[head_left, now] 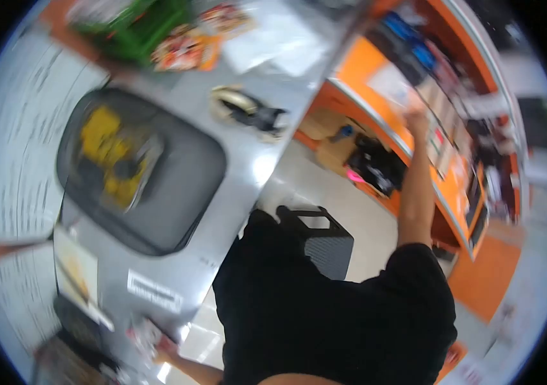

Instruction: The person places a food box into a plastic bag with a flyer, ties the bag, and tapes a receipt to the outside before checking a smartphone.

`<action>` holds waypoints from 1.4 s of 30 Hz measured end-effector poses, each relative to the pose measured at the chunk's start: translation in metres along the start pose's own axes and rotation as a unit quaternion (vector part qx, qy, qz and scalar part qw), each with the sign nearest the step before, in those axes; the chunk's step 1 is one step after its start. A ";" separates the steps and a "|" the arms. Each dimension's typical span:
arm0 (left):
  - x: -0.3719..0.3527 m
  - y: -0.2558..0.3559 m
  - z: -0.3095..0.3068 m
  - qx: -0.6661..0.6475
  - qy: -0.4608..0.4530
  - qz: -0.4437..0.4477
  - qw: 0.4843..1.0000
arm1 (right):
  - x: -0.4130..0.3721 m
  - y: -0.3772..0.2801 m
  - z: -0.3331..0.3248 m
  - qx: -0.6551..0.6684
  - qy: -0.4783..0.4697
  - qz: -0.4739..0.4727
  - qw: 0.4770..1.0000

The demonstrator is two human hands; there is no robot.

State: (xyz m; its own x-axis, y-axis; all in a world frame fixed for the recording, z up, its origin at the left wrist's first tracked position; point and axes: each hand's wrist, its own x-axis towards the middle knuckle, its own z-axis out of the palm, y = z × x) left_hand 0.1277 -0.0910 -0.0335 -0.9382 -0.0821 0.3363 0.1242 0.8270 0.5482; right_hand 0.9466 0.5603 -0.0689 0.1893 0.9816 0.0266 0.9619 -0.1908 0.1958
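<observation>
At orange shelf unit (376, 70): right hand (418, 122) up, arm straight; left hand (166, 351) low by grey metal table (243, 168). Grips, white label (153, 292): too blurred to tell.

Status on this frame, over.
Right hand up at orange shelf, grip blurred. Left hand low by grey table edge. Black bin on floor between.

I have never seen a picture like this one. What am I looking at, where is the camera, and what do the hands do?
There is no machine here: a person wears one camera on the head, so the round, blurred picture looks down over their black shirt. The right hand reaches up to an orange shelf. The left hand is low at the grey table, by a small item too blurred to name. On the table lie a dark tray with yellow things and a green basket.
</observation>
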 end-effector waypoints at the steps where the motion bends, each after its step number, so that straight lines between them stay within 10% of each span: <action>1: 0.000 0.009 0.008 0.001 -0.010 0.021 1.000 | 0.017 0.018 0.059 0.000 0.130 -0.026 0.991; 5: -0.002 0.043 0.034 -0.017 -0.062 0.087 0.994 | -0.026 -0.047 -0.060 -0.120 -0.096 -0.032 0.988; 10: 0.001 0.062 0.044 -0.030 -0.089 0.123 0.988 | -0.040 -0.056 -0.064 0.308 -0.096 0.225 0.919; 17: 0.006 0.075 0.056 -0.048 -0.126 0.169 0.976 | -0.064 -0.061 -0.120 0.247 -0.196 0.147 0.937; 23: 0.023 0.062 0.054 -0.074 -0.158 0.204 0.963 | -0.123 -0.086 -0.131 0.280 0.018 0.119 0.952; 27: 0.057 0.012 0.016 -0.083 -0.177 0.211 0.958 | -0.217 -0.187 -0.178 0.574 0.078 -0.011 0.815; 32: 0.081 -0.072 -0.032 -0.107 -0.229 0.227 0.940 | -0.373 -0.377 -0.236 0.799 -0.265 -0.167 0.513; 37: 0.099 -0.124 -0.045 -0.081 -0.358 0.284 0.886 | -0.530 -0.516 -0.276 0.723 -0.491 -0.274 0.401; 42: 0.076 -0.120 -0.038 -0.424 -0.293 -0.099 0.851 | -0.637 -0.601 -0.269 0.634 -0.607 -0.311 0.365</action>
State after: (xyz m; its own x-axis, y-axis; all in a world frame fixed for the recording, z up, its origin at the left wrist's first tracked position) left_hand 0.0535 -0.2173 -0.0442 -0.9372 0.3238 -0.1292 -0.0987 0.1090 0.9891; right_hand 0.1950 0.0528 0.0603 -0.9354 0.2591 -0.2408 0.0649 -0.5435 -0.8369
